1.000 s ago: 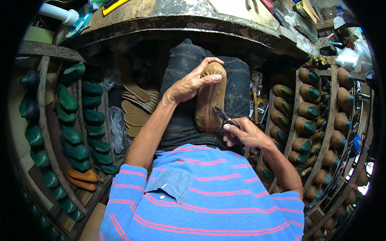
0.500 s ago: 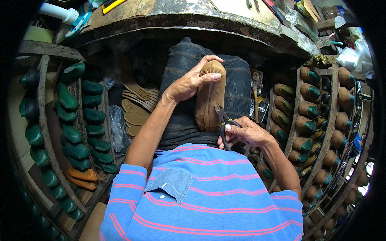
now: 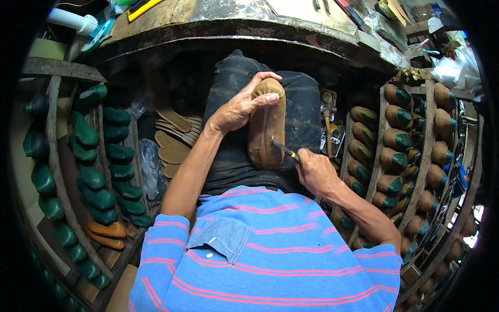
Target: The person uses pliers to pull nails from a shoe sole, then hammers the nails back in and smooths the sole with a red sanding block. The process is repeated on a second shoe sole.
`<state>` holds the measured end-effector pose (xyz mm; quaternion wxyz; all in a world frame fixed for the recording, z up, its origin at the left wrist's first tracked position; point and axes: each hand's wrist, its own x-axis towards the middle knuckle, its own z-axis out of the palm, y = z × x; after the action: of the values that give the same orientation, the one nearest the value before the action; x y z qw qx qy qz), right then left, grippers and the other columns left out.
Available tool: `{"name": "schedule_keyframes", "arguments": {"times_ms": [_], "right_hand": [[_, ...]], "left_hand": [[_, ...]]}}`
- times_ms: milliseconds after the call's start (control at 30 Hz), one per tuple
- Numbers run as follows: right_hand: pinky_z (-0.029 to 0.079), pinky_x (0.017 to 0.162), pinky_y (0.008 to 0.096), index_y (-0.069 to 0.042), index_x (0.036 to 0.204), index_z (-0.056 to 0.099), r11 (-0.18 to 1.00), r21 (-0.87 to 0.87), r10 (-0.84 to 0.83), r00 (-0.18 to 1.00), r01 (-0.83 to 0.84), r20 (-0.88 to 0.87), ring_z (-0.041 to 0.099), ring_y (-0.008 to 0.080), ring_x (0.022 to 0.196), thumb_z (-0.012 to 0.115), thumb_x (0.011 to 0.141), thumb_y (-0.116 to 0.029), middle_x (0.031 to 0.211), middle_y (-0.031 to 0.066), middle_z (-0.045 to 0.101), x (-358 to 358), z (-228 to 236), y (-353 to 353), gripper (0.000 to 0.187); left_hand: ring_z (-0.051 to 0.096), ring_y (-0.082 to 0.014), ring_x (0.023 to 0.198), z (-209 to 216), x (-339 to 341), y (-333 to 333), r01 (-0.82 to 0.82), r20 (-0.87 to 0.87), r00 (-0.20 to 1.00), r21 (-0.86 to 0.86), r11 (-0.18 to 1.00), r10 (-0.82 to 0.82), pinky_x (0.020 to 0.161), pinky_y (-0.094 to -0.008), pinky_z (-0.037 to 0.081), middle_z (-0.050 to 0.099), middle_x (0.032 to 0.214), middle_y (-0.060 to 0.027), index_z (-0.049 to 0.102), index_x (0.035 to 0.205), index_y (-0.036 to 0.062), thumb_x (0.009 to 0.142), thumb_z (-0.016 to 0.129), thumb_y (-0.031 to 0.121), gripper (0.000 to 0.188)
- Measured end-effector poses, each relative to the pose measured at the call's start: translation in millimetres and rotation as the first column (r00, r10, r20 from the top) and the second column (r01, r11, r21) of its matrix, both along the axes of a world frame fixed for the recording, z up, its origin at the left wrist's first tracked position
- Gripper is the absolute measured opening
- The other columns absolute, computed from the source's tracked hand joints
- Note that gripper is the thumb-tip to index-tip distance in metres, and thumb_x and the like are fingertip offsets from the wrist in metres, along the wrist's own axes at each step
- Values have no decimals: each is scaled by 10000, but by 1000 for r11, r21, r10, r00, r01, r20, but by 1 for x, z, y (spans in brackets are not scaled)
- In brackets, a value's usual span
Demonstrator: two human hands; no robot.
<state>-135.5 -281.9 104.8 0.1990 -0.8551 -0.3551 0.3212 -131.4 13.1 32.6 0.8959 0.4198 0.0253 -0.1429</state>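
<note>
Two hands on one brown shoe, which lies lengthwise on dark trousers, over the lap. Left hand grips its far end, thumb across the top, fingers curled round the far side. Right hand closed round pliers, tip at the shoe's upturned face, right of the midline; whether the pliers' jaws are parted, cannot tell. Left of the legs: pale soles, stacked; farther left, green lasts in rows. Right: hammer, then racked shoes. Desk beyond the knees.
</note>
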Motion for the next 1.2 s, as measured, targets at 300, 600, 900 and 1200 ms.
{"name": "schedule_keyframes", "arguments": {"times_ms": [300, 600, 900, 1200], "right_hand": [[499, 633, 507, 11, 993, 598, 964, 264, 8, 996, -31, 87, 671, 426, 738, 797, 961, -7, 857, 183, 606, -30, -10, -23, 202], [518, 661, 489, 41, 977, 692, 992, 51, -113, 990, 118, -83, 691, 399, 706, 733, 1072, -80, 808, 193, 671, -33, -3, -28, 159], [533, 531, 318, 10, 898, 679, 874, -283, -484, 653, 395, -582, 767, 146, 663, 640, 1185, -269, 812, 105, 794, -10, -4, -19, 402], [635, 620, 352, -6, 919, 659, 796, -347, -563, 395, 497, -726, 825, 251, 784, 640, 1183, -246, 968, 214, 829, -6, 1, -21, 358]], "left_hand": [[638, -135, 1242, 26, -12, 0, -224, 154, 970, 276, 935, 187, 1124, -331, 530, 680, 1323, -35, 586, 1583, 163, 1077, 826, 407, 611], [631, -312, 1448, 52, -39, 36, -411, 288, 887, 141, 901, 360, 1228, -492, 533, 622, 1555, -212, 464, 1580, 124, 981, 919, 287, 769], [534, -346, 1557, 60, -66, 63, -224, 233, 964, 972, 76, -132, 1322, -609, 376, 600, 1621, -115, 668, 1510, 154, 771, 1036, 369, 853], [653, -352, 1402, 65, 1, 0, -42, -132, 734, 970, -238, -666, 1231, -595, 448, 718, 1389, -106, 677, 1480, 117, 754, 1016, 441, 865]]}}
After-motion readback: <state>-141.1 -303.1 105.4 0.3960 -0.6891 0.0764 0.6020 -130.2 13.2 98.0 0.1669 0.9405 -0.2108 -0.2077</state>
